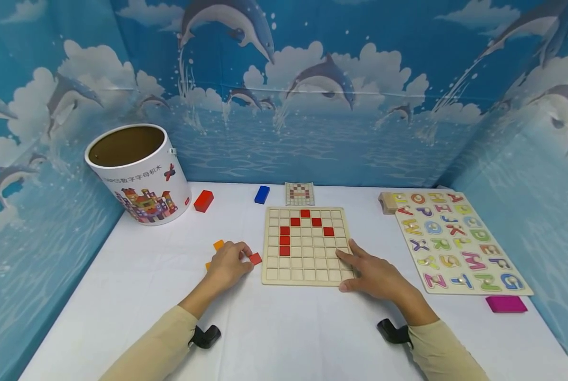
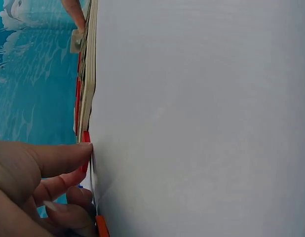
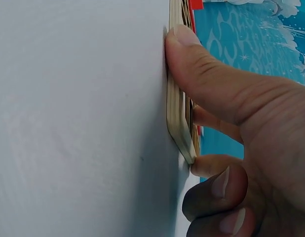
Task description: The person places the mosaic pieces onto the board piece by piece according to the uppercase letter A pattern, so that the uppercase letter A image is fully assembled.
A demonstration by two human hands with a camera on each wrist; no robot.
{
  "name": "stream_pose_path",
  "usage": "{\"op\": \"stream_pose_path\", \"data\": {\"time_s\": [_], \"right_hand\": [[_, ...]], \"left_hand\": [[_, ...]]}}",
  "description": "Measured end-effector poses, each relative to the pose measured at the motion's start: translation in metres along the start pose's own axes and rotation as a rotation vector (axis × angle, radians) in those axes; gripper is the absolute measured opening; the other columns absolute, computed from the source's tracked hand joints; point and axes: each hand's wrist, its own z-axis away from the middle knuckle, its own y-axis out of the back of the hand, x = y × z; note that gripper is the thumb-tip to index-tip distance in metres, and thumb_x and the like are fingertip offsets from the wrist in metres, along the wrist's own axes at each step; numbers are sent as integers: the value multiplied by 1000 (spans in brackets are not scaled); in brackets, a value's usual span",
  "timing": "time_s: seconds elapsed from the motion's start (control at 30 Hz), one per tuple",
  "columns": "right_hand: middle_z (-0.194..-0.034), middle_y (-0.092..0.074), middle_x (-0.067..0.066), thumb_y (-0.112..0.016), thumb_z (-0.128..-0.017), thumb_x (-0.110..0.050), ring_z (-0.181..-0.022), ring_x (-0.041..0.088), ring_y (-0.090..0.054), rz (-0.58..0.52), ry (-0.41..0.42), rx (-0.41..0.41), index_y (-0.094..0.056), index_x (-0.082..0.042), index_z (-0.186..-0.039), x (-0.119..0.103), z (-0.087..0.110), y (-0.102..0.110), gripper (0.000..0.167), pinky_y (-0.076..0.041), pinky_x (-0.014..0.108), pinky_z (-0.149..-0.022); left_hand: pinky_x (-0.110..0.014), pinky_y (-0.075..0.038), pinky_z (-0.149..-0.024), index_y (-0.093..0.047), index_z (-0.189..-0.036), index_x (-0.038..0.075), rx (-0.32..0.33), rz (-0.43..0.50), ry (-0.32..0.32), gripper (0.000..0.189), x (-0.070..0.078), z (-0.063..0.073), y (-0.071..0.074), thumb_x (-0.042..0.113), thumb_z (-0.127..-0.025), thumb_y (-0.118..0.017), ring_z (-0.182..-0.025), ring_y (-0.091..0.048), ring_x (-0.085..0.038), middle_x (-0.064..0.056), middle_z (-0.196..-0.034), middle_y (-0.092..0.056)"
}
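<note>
My left hand (image 1: 228,264), left of the board, pinches a small red tile (image 1: 255,258) between thumb and fingertips. In the left wrist view the red tile (image 2: 86,137) shows past the thumb, partly hidden. The square wooden grid board (image 1: 308,275) lies flat, with several red tiles (image 1: 284,240) set in its upper and left cells. Across the board's right front corner rests my right hand (image 1: 376,274), fingers spread. Its thumb (image 3: 184,52) lies against the board's edge in the right wrist view. Orange tiles (image 1: 219,244) lie beside the left hand, partly covered by it.
Behind the board lies a small pattern card (image 1: 300,194), near a blue block (image 1: 262,194) and a red block (image 1: 203,201). A white bucket (image 1: 167,182) stands back left. An alphabet board (image 1: 433,259) leans on a wooden block (image 1: 387,203) at right, near a magenta block (image 1: 506,304).
</note>
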Motion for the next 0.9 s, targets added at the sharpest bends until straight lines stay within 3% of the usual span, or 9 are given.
{"op": "stream_pose_path", "data": {"time_s": [0.23,0.43,0.67,0.9], "right_hand": [[-166,-20,22,-77,-81,-59,-141,49,-41,6,-6,1,-44,-19,-156,1,1,0,91,-42,65,-100],[-166,-21,22,-77,-80,-60,-141,49,-41,6,-1,6,-44,-19,-156,2,0,-1,92,-42,65,-101],[-167,-20,21,-77,-81,-60,-141,49,-40,0,-7,4,-44,-20,-156,2,0,-2,91,-42,65,-100],[-167,-19,22,-76,-81,-60,-141,50,-40,-2,1,7,-44,-18,-156,1,0,0,91,-41,66,-100]], "left_hand": [[-32,-42,-70,-66,-93,11,25,1,-33,16,3,0,-5,7,-84,-78,-80,-51,-20,-5,-87,-54],[-30,-44,-66,-63,-91,10,39,81,-54,14,3,1,-6,4,-86,-75,-72,-53,-17,-2,-77,-57],[-29,-41,-59,-69,-117,14,-27,243,5,25,0,2,-4,10,-92,-69,-64,-51,-18,-3,-77,-56],[-28,-44,-58,-72,-118,15,-58,385,71,26,0,1,1,17,-92,-75,-63,-54,-20,-6,-83,-59]]}}
